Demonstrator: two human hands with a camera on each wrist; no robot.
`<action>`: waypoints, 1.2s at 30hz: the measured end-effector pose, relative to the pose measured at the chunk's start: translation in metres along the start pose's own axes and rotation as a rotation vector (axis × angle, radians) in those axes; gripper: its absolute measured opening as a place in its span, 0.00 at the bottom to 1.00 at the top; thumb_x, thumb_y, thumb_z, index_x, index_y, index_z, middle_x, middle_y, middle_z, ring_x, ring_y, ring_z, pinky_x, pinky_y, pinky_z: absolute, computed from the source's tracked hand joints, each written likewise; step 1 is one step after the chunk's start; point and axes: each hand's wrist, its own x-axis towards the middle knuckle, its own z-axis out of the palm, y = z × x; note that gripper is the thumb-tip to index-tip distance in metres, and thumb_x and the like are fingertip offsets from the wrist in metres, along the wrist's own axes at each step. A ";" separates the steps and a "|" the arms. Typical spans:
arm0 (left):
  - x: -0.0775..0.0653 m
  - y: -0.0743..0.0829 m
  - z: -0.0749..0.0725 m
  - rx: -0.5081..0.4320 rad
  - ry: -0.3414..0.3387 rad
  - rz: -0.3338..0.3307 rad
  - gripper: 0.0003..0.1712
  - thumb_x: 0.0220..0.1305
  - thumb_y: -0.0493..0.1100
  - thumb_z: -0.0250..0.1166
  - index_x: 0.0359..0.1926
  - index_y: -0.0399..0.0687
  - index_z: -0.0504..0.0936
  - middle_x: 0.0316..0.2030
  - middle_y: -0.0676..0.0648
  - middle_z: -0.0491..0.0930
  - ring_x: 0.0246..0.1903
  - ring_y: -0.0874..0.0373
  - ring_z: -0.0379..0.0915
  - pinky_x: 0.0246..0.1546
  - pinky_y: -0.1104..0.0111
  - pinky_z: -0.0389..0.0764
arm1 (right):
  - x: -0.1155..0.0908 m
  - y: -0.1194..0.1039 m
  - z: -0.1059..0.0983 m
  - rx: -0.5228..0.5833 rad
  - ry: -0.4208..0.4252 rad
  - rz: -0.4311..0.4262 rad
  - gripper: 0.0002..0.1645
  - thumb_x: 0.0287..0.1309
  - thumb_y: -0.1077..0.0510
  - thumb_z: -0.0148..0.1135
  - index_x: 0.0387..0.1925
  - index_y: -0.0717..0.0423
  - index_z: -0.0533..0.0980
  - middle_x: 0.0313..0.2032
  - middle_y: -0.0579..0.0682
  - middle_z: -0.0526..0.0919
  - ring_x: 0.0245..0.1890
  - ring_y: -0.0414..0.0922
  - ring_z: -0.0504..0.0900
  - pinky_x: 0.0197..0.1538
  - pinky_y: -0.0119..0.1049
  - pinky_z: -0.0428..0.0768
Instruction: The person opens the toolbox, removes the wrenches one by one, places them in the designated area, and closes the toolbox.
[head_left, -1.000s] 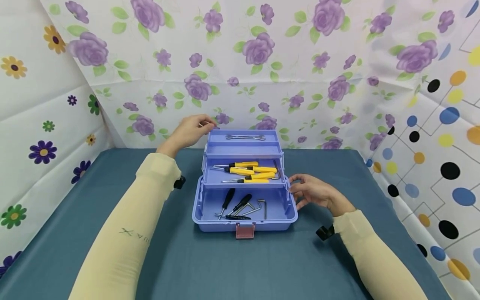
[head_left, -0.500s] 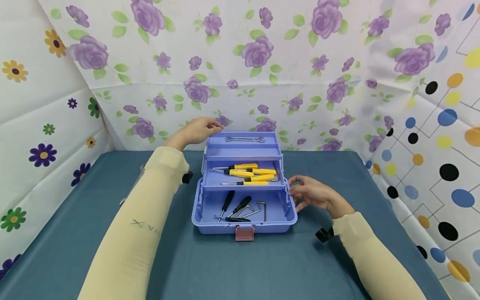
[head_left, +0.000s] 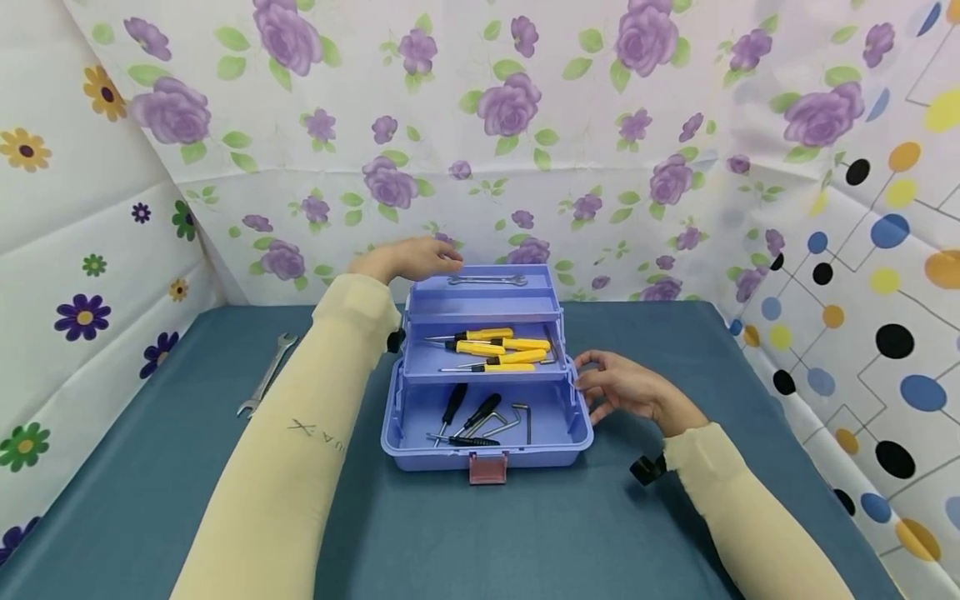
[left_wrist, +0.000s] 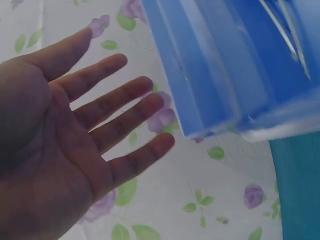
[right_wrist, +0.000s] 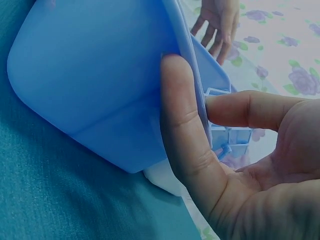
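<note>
A blue-violet toolbox (head_left: pixel 420 460) stands unfolded in the middle of the table. Over the top left corner of its upper tray (head_left: pixel 487 307) hovers my left hand (head_left: pixel 412 258), its fingers straight and spread beside the tray in the left wrist view. My right hand (head_left: pixel 626 386) pinches the box's right rim; in the right wrist view, thumb and finger (right_wrist: pixel 180 105) sit on either side of the blue wall. A double-ended wrench (head_left: pixel 487 281) lies in the upper tray. Several yellow-handled screwdrivers (head_left: pixel 517 357) fill the middle tray. Black-handled screwdrivers (head_left: pixel 453 404) and hex keys (head_left: pixel 528 421) lie in the bottom.
Wrenches (head_left: pixel 272 375) lie on the dark teal tablecloth (head_left: pixel 480 542) to the left, partly behind my left sleeve. A reddish latch (head_left: pixel 487 469) hangs at the box's front. Flowered cloth (head_left: pixel 510 192) hangs behind, and a dotted cloth (head_left: pixel 855 350) closes the right side.
My left hand has moved right along the top left corner of the tray, its fingers straightening. The wrenches at left have come out from behind the sleeve. My right hand keeps its place.
</note>
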 end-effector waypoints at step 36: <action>0.048 0.047 0.007 0.173 -0.190 -0.158 0.35 0.85 0.57 0.41 0.80 0.40 0.59 0.79 0.38 0.57 0.79 0.41 0.50 0.77 0.49 0.56 | -0.002 0.000 0.000 0.003 0.020 -0.010 0.29 0.70 0.61 0.60 0.65 0.63 0.58 0.40 0.58 0.82 0.30 0.47 0.83 0.36 0.48 0.90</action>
